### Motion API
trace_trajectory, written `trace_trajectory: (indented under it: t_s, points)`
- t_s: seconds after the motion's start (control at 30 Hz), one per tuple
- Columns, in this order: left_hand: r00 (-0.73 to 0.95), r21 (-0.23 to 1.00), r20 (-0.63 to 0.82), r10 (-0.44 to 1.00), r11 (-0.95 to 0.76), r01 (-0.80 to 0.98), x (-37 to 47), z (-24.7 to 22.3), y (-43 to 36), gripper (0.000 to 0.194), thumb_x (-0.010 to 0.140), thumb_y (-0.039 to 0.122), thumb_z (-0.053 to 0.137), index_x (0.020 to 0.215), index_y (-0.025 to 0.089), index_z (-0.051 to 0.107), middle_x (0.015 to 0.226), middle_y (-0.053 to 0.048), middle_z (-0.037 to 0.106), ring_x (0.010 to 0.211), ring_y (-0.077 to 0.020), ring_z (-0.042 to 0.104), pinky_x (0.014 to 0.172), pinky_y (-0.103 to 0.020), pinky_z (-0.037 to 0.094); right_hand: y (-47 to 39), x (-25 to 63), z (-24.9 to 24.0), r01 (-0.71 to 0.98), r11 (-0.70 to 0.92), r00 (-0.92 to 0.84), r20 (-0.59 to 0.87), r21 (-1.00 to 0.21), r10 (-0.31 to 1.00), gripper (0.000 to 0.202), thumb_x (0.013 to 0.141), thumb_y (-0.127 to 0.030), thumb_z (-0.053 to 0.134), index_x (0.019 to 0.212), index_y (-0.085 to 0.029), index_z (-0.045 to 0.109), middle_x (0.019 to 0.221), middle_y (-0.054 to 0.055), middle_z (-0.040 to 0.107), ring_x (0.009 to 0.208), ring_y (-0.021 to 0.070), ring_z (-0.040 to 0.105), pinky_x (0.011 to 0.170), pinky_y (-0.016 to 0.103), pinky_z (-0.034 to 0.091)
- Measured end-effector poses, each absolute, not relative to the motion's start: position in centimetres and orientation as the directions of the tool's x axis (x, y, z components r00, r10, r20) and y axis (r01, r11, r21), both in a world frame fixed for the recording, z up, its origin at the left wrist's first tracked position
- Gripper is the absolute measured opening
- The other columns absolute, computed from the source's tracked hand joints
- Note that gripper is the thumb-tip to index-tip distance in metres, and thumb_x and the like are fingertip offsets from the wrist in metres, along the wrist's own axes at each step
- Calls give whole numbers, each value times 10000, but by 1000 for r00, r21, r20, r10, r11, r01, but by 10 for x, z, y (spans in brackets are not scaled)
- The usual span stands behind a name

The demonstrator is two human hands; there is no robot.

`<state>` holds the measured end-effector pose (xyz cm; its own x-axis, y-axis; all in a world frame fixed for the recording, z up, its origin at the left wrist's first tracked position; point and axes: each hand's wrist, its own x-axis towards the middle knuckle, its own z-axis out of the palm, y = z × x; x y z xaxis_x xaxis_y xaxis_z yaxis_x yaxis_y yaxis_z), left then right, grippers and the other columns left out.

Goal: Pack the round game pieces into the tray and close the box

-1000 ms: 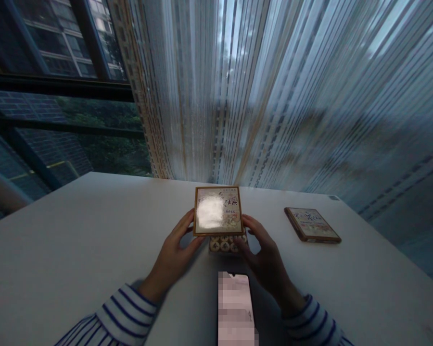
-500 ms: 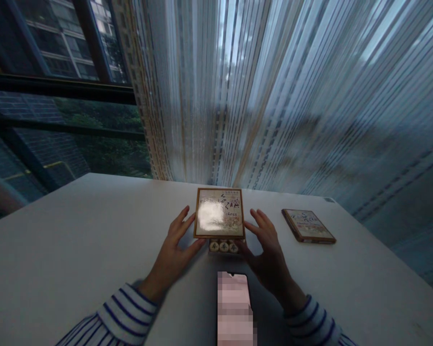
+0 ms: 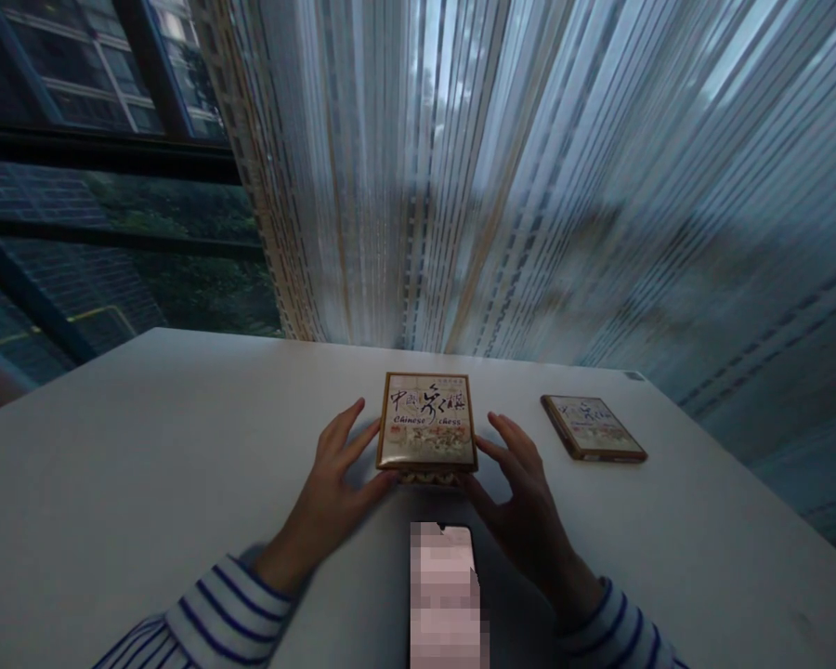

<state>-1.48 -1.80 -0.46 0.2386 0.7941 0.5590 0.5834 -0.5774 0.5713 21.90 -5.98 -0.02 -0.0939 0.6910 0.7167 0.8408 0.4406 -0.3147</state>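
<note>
A square box lid (image 3: 428, 423) printed "Chinese chess" lies between my hands, its face turned up. Below its near edge shows a thin strip of round chess pieces (image 3: 428, 479) in the lower part of the box, mostly hidden by the lid. My left hand (image 3: 334, 497) grips the lid's left side, thumb at the near left corner and a finger on the side edge. On the opposite side my right hand (image 3: 522, 506) grips the lid likewise, thumb near the front right corner.
On the white table (image 3: 215, 446), a second, flat Chinese chess box (image 3: 592, 427) lies to the right. A phone (image 3: 446, 595) with a blurred-out screen rests in front of me. Behind the table hangs a string curtain (image 3: 404, 186), beside a window (image 3: 111, 204) at the left.
The lid has come down over the box with both hands, covering more of the pieces. Glare has left its face, so the title is readable. The view has shifted slightly.
</note>
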Motion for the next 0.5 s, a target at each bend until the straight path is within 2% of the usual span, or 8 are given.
trace_trajectory:
  t_s: [0.13, 0.5]
  points:
    - [257, 596, 489, 834, -534, 599, -12, -5, -18, 522, 773, 431, 579, 1265, 311, 455, 1407, -72, 357, 1278, -290, 318, 1019, -540, 293, -59, 222, -7, 854, 404, -83, 680, -329, 729, 360, 784, -308, 571, 1136, -236, 540, 1301, 114, 478, 1250, 282, 368, 978, 535, 334]
    - [291, 617, 387, 875, -480, 623, -8, -10, -17, 523, 781, 452, 557, 1269, 289, 464, 1434, -90, 318, 1297, -294, 307, 1027, -519, 287, -62, 222, -10, 908, 300, -50, 635, -293, 771, 320, 767, -366, 583, 1054, -225, 597, 1297, 135, 478, 1243, 316, 360, 950, 577, 314]
